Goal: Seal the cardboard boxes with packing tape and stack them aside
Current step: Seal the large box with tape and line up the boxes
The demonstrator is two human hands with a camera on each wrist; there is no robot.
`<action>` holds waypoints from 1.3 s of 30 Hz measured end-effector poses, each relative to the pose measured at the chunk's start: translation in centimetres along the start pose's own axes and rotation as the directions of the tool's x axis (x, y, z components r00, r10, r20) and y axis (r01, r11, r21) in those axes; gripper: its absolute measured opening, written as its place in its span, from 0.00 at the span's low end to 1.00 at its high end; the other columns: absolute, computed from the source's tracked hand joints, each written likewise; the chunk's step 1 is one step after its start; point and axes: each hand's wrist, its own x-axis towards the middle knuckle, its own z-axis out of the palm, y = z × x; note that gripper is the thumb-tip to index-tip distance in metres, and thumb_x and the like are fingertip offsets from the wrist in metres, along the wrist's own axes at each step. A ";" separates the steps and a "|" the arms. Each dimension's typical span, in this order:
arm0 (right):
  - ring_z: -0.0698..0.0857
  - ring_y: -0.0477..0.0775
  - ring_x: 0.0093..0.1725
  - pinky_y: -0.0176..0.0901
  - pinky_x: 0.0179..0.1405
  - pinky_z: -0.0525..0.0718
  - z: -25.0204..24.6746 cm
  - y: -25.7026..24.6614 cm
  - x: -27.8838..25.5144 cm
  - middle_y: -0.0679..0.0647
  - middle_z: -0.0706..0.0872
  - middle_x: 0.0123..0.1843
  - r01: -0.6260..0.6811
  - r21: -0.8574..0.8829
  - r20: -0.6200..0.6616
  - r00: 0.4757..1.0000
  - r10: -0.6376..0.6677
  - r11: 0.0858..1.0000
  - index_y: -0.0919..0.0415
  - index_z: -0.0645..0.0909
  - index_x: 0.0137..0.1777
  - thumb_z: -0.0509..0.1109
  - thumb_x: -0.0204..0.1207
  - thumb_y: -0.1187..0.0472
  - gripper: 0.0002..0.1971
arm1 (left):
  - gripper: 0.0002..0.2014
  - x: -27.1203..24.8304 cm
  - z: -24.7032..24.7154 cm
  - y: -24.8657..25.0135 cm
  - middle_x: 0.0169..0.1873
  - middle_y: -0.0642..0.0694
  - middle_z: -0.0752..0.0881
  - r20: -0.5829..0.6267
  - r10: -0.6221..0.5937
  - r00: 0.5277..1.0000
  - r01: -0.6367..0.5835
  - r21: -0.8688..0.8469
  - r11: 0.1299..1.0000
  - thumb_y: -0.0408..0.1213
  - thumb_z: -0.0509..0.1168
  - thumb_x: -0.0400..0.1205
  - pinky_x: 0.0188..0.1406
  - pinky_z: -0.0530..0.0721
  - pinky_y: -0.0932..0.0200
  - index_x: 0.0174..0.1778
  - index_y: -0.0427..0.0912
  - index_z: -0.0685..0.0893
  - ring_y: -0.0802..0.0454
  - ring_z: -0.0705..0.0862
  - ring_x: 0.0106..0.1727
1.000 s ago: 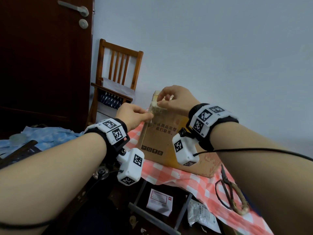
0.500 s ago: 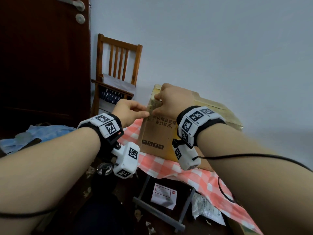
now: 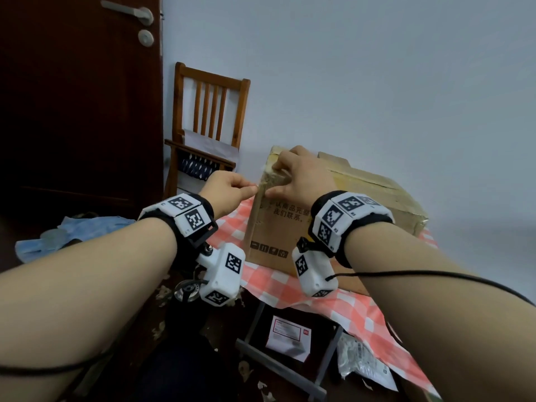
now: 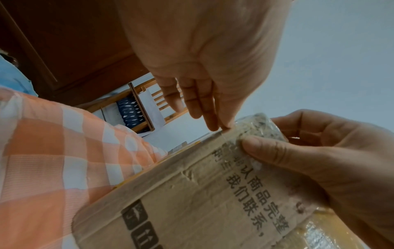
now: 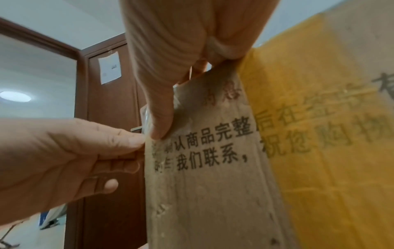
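Note:
A worn cardboard box (image 3: 269, 236) with printed characters stands on the checked tablecloth. Crinkled clear tape (image 4: 255, 124) runs over its upper left corner. My left hand (image 3: 253, 189) is at the box's left vertical edge, where thumb and forefinger pinch the tape's edge (image 5: 146, 118). My right hand (image 3: 275, 181) grips the same corner from above, with its thumb (image 5: 160, 128) pressed on the taped front face and the other fingers curled over the top. The box's (image 5: 213, 185) right part is yellowish. No tape roll is in view.
The table (image 3: 290, 288) has an orange-and-white checked cloth and its near edge is close to my wrists. A wooden chair (image 3: 208, 120) stands behind the box beside a dark door (image 3: 72, 111). Papers (image 3: 290, 335) and a plastic bag (image 3: 362, 367) lie under the table, blue cloth (image 3: 72, 230) at left.
My right hand has come down from the box's top edge over the corner, and its thumb now presses the front face. My left hand stays pinched at the corner edge.

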 end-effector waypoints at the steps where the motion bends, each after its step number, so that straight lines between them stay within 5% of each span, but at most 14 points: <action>1: 0.77 0.54 0.59 0.42 0.54 0.75 0.1 0.1 0.0 0.53 0.75 0.62 0.005 -0.009 -0.002 1.000 -0.005 1.000 0.57 0.79 0.60 0.79 0.67 0.50 0.24 | 0.07 0.0 0.1 0.1 0.45 0.42 0.87 0.010 -0.002 1.000 0.002 0.001 1.000 0.34 0.69 0.80 0.53 0.79 0.56 0.50 0.36 0.87 0.49 0.84 0.51; 7: 0.76 0.55 0.61 0.42 0.54 0.74 0.3 0.1 0.0 0.55 0.75 0.63 0.017 -0.018 -0.015 1.000 -0.017 1.000 0.59 0.78 0.61 0.79 0.68 0.52 0.24 | 0.07 0.6 0.5 0.5 0.42 0.41 0.87 0.002 -0.024 1.000 0.024 0.062 0.998 0.34 0.67 0.81 0.47 0.77 0.56 0.46 0.33 0.87 0.50 0.81 0.42; 10: 0.76 0.55 0.61 0.43 0.55 0.75 0.2 0.1 0.0 0.54 0.75 0.63 0.019 -0.021 -0.015 1.000 -0.019 1.000 0.59 0.78 0.61 0.79 0.68 0.52 0.24 | 0.14 1.0 0.4 0.5 0.35 0.40 0.87 -0.040 -0.021 0.999 0.026 0.136 0.990 0.42 0.71 0.77 0.44 0.83 0.50 0.35 0.33 0.85 0.41 0.84 0.40; 12: 0.76 0.54 0.61 0.42 0.55 0.74 0.4 0.1 0.1 0.54 0.75 0.62 0.018 -0.026 -0.017 1.000 -0.019 0.999 0.58 0.76 0.61 0.79 0.68 0.52 0.25 | 0.17 0.9 -0.1 0.7 0.32 0.42 0.83 -0.106 -0.019 0.994 0.040 0.206 0.978 0.49 0.73 0.74 0.40 0.82 0.50 0.31 0.41 0.78 0.42 0.82 0.37; 15: 0.75 0.54 0.62 0.40 0.55 0.72 0.3 0.1 0.2 0.53 0.75 0.62 0.010 -0.015 -0.011 1.000 -0.010 1.000 0.58 0.74 0.62 0.79 0.67 0.52 0.26 | 0.06 0.4 -0.7 1.4 0.42 0.45 0.88 -0.194 0.031 0.981 0.000 0.157 0.988 0.40 0.73 0.76 0.54 0.86 0.46 0.45 0.44 0.86 0.47 0.87 0.45; 18: 0.74 0.54 0.62 0.40 0.56 0.72 0.2 0.2 0.2 0.53 0.74 0.63 0.001 -0.003 -0.003 1.000 -0.001 1.000 0.57 0.74 0.63 0.80 0.67 0.52 0.27 | 0.06 -0.3 -0.4 2.2 0.36 0.43 0.90 -0.165 0.065 0.984 -0.059 0.037 0.998 0.31 0.68 0.76 0.52 0.88 0.47 0.40 0.45 0.89 0.47 0.89 0.42; 27: 0.75 0.53 0.63 0.39 0.57 0.72 -0.1 0.3 0.0 0.54 0.74 0.64 0.017 0.004 0.015 1.000 -0.017 1.000 0.58 0.73 0.65 0.81 0.65 0.54 0.30 | 0.11 -0.3 0.8 3.1 0.33 0.41 0.89 -0.150 -0.032 0.988 0.017 -0.100 0.995 0.28 0.65 0.76 0.48 0.87 0.52 0.32 0.43 0.88 0.44 0.88 0.40; 30: 0.74 0.52 0.63 0.35 0.53 0.68 0.0 0.4 -0.1 0.53 0.74 0.64 0.029 0.013 0.011 1.000 -0.029 0.999 0.57 0.74 0.64 0.81 0.65 0.55 0.29 | 0.11 0.4 0.7 4.2 0.29 0.40 0.89 -0.149 -0.137 0.979 0.111 -0.171 0.979 0.38 0.66 0.73 0.46 0.88 0.50 0.32 0.35 0.88 0.41 0.89 0.36; 34: 0.74 0.53 0.65 0.34 0.51 0.65 0.0 0.6 -0.3 0.53 0.73 0.65 0.045 0.002 0.003 0.999 -0.045 0.999 0.57 0.73 0.65 0.80 0.67 0.56 0.28 | 0.28 1.4 0.9 4.8 0.34 0.37 0.90 -0.096 -0.183 0.978 0.176 -0.070 0.982 0.56 0.77 0.63 0.47 0.89 0.43 0.44 0.32 0.89 0.43 0.91 0.39; 39: 0.74 0.52 0.65 0.34 0.51 0.66 0.0 0.7 -0.3 0.53 0.73 0.66 0.059 0.015 0.002 0.998 -0.059 0.998 0.58 0.73 0.65 0.80 0.67 0.57 0.28 | 0.11 1.8 1.3 5.0 0.44 0.32 0.90 -0.121 -0.272 0.955 0.261 -0.098 0.960 0.33 0.70 0.76 0.55 0.87 0.42 0.48 0.28 0.87 0.39 0.89 0.43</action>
